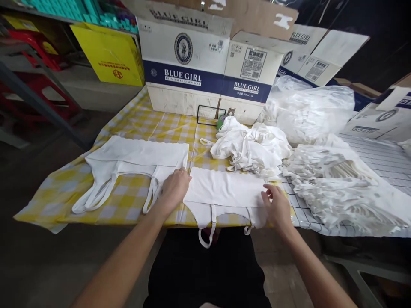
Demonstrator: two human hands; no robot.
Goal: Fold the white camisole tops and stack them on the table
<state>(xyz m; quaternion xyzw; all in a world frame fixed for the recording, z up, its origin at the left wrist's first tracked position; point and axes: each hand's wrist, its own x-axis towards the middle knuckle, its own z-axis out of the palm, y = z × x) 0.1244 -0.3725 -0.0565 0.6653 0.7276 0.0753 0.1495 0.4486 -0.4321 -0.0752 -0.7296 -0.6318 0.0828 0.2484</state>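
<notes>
A white strapped garment lies flat at the near edge of a yellow checked tablecloth, its straps hanging over the edge. My left hand rests on the garment's left edge, fingers curled and pressed together. My right hand lies on its right edge with fingers spread flat. A second flat white garment is laid out to the left. A crumpled heap of white garments sits behind.
Blue Girl cardboard boxes stand along the back of the table. A clear plastic bag and a stack of white strapped garments lie at the right. A yellow box and red stools are at the left.
</notes>
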